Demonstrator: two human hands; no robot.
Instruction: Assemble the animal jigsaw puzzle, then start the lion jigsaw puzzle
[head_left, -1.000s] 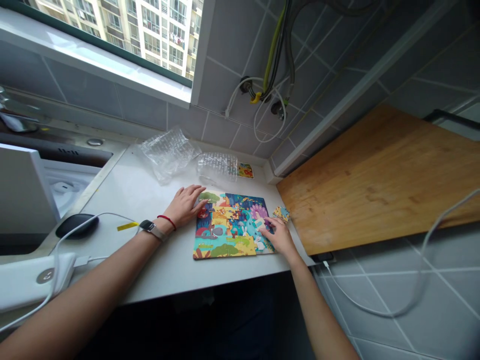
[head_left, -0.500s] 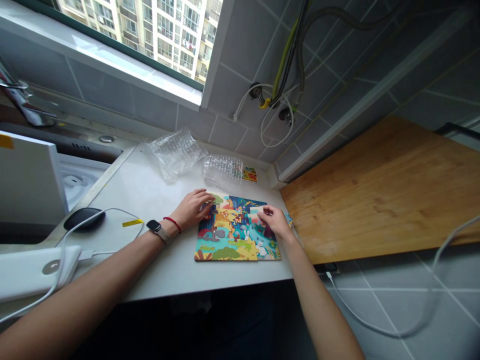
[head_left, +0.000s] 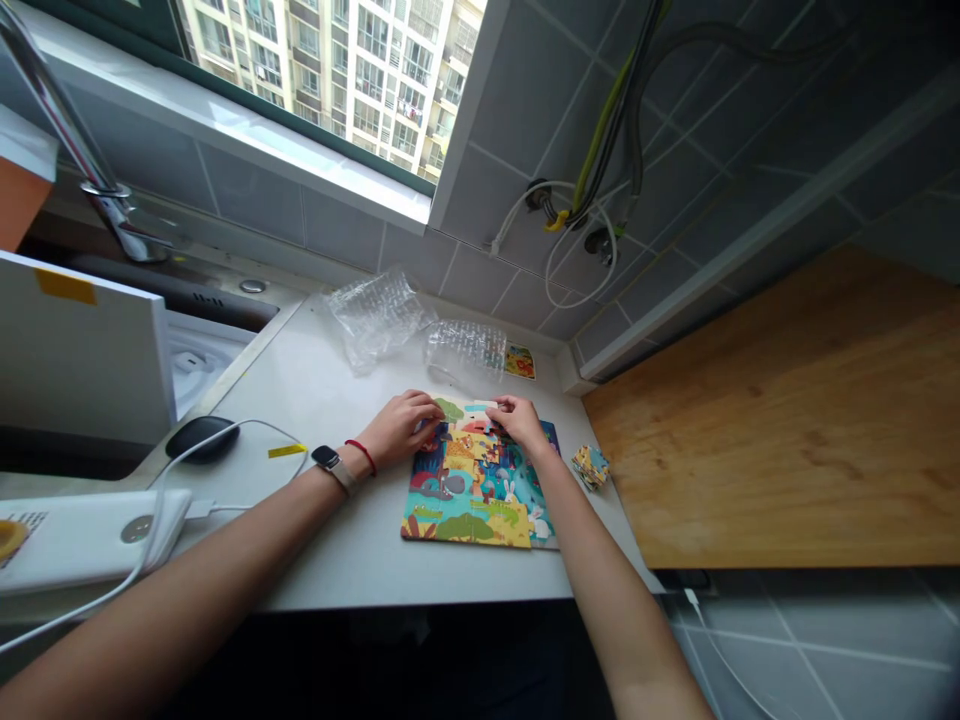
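A colourful animal jigsaw puzzle (head_left: 465, 490), partly filled with joined pieces, lies on the white counter. My left hand (head_left: 411, 428) rests at its upper left edge with fingers laid on the board, holding nothing that I can see. Between the thumb and fingers of my right hand (head_left: 519, 422) is a puzzle piece (head_left: 480, 411) in pale blue, white and pink. It is at the top of the puzzle, over or against the pieces there; I cannot tell whether it lies flat. A small stack of puzzle pieces (head_left: 591, 467) sits right of the board.
Crumpled clear plastic wrap (head_left: 382, 318) and a bubble-wrap bag (head_left: 465, 348) lie behind the puzzle, beside a small picture card (head_left: 520, 361). Left are a black mouse (head_left: 201, 440), a white power strip (head_left: 97, 530) with cable and a sink. A wooden board (head_left: 780, 420) borders the right.
My right hand has moved left and away from me with the piece, from the puzzle's right side to its top. The stack at the right now shows. The camera view has shifted slightly.
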